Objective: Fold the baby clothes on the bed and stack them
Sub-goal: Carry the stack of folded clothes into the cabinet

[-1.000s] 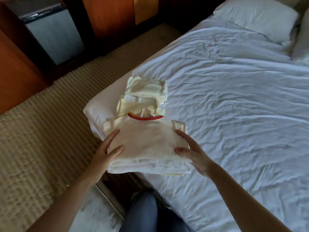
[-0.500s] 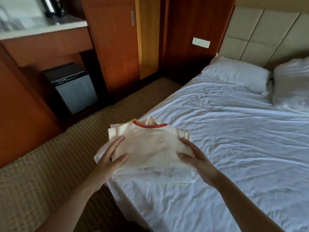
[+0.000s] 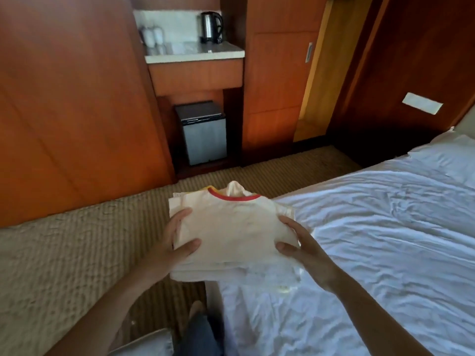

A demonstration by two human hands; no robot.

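1. The left hand (image 3: 168, 251) and right hand (image 3: 307, 249) each grip a side of the stack (image 3: 236, 232), thumbs on top, above the near left edge of the bed (image 3: 385, 253).
2. Best to keep it level and squeeze evenly: the soft, limp cream layers could slide, and the top piece has a curved red neckband (image 3: 232, 199).

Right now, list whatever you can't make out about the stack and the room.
Head view only:
- Stack: garment count; top shirt covers lower layers.
- Left hand, right hand: grip underneath hidden by the stack.
- Items beside the kettle: blurred, too small.
- Pillow: cut off by the right edge.
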